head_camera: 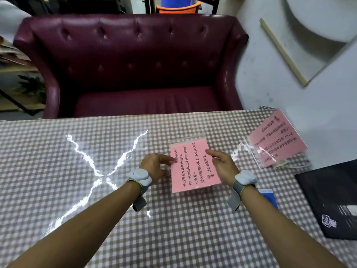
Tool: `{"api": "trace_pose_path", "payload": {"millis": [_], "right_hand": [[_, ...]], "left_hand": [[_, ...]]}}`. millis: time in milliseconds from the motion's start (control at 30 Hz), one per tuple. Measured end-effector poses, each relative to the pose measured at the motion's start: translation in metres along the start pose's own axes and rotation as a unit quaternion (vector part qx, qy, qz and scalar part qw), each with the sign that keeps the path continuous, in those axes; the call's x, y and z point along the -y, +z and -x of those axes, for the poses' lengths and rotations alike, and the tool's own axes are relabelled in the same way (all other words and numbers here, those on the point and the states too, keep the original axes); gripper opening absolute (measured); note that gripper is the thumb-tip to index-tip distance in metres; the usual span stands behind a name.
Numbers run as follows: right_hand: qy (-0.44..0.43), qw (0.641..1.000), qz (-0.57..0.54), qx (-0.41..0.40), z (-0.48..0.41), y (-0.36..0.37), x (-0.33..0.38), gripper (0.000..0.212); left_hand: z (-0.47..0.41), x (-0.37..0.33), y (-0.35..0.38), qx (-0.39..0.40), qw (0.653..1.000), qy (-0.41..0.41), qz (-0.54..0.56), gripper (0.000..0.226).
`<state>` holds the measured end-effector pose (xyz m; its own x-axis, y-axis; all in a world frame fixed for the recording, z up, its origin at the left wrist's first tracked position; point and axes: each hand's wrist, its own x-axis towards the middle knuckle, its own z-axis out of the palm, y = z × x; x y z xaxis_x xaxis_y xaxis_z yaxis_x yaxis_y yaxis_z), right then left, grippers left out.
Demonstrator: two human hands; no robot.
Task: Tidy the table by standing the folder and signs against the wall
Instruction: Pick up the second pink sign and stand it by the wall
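A pink sign in a clear acrylic holder (193, 167) lies in the middle of the checked table (77, 171). My left hand (154, 167) grips its left edge and my right hand (222, 167) grips its right edge, fingertips resting on the pink sheet. A second pink sign in a clear holder (276, 138) leans tilted at the table's right side, close to the white wall (270, 84). A black folder (332, 200) lies flat at the right edge of the table.
A dark red tufted sofa (131, 60) stands behind the table's far edge. A small blue card (269, 198) lies between my right wrist and the folder. A white cable (295, 165) runs under the second sign. Glare streaks cross the table's left half.
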<state>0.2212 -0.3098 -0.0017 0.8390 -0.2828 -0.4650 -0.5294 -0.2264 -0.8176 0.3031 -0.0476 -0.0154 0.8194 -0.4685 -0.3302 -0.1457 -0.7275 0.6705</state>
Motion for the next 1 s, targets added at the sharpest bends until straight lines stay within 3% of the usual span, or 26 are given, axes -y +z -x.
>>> {"api": "trace_pose_path", "payload": {"millis": [267, 400, 567, 867, 1000], "right_hand": [[-0.045, 0.998, -0.016, 0.044, 0.014, -0.013, 0.022, 0.040], [-0.112, 0.990, 0.042, 0.070, 0.028, -0.017, 0.037, 0.024], [-0.172, 0.981, 0.077, 0.034, 0.045, -0.023, 0.065, 0.023], [-0.252, 0.963, 0.098, 0.003, 0.078, -0.036, 0.130, 0.027], [-0.308, 0.944, 0.113, -0.032, 0.102, -0.042, 0.166, 0.020]], "left_hand": [[0.009, -0.020, -0.023, -0.125, 0.990, 0.016, 0.062, 0.011], [0.015, -0.036, -0.040, -0.167, 0.980, 0.017, 0.102, 0.005], [0.034, -0.057, -0.064, -0.193, 0.968, 0.030, 0.156, 0.032], [0.070, -0.090, -0.118, -0.235, 0.953, 0.108, 0.155, 0.033], [0.097, -0.120, -0.148, -0.250, 0.945, 0.136, 0.160, 0.049]]}}
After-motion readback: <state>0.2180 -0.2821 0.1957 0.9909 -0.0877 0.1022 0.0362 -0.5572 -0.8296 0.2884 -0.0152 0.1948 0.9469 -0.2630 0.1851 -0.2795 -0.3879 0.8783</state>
